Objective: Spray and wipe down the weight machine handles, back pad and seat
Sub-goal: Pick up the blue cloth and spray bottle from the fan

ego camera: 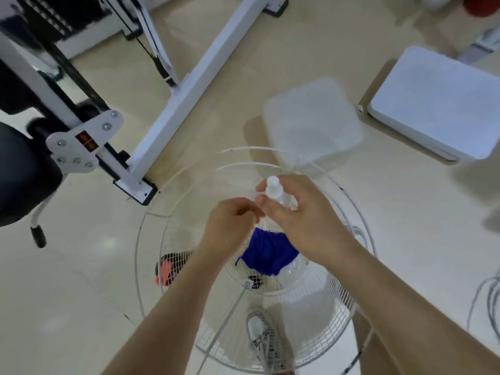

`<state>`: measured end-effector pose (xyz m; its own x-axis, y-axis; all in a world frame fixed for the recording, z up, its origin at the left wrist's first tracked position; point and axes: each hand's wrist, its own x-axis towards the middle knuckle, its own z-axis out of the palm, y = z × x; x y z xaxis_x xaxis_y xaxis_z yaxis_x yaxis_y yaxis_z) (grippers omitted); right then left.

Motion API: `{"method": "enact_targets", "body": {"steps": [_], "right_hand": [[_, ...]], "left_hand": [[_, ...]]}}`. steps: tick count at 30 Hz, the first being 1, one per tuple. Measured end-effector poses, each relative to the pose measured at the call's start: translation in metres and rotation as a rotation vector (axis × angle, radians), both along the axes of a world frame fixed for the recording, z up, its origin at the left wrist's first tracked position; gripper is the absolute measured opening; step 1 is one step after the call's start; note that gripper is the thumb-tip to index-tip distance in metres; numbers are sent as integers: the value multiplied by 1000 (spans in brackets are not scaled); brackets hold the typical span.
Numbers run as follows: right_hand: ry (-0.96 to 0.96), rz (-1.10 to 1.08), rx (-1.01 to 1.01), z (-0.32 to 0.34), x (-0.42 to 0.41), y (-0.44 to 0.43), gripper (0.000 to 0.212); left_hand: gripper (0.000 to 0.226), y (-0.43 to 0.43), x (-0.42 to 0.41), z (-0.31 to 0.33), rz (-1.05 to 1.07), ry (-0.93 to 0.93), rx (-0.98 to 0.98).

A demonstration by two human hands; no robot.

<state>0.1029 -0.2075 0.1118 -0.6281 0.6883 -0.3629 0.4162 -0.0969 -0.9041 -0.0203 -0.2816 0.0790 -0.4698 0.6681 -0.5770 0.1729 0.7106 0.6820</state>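
My right hand [300, 212] grips a clear spray bottle [274, 189] with a white cap, held above a white wire basket [167, 239]. My left hand [230, 223] is beside it with curled fingers touching the bottle's side; whether it pinches anything is unclear. A blue cloth [267, 253] lies in the basket just below both hands. The weight machine's white frame [186, 85] runs across the upper left, and its black seat pad [19, 174] shows at the left edge.
A translucent plastic box [311, 120] and a white flat platform [438, 101] sit on the beige floor to the upper right. A red and black object [167, 269] lies under the basket's left side. Grey cables [487, 299] run at the right edge.
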Motion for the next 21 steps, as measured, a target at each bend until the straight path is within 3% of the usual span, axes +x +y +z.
{"method": "enact_targets", "body": {"steps": [3,5,7,11,13,14,17,21], "right_hand": [[-240,-51,-72,-55,0,-18,20],[-384,0,-94,-85,-4,-24,23],[-486,57,-101,-114,-13,-28,24],[-654,153,-21,-174,-26,-31,13],[-693,205,31,-205,-30,-29,14],[-714,237,30,-214,-29,-26,9],[-743,248,33,-242,-25,-16,29],[-717,224,41,-263,-16,-9,29]], "left_hand": [[30,-27,7,-89,-398,61,-412],[29,-41,13,-136,-691,140,-514],[23,-51,18,-183,-801,164,-547],[28,-76,38,-285,-847,138,-670],[52,-80,46,-328,-845,144,-712],[59,-81,51,-338,-858,111,-731],[62,-81,71,-358,-829,6,-792],[61,-81,80,-364,-731,121,-683]]}}
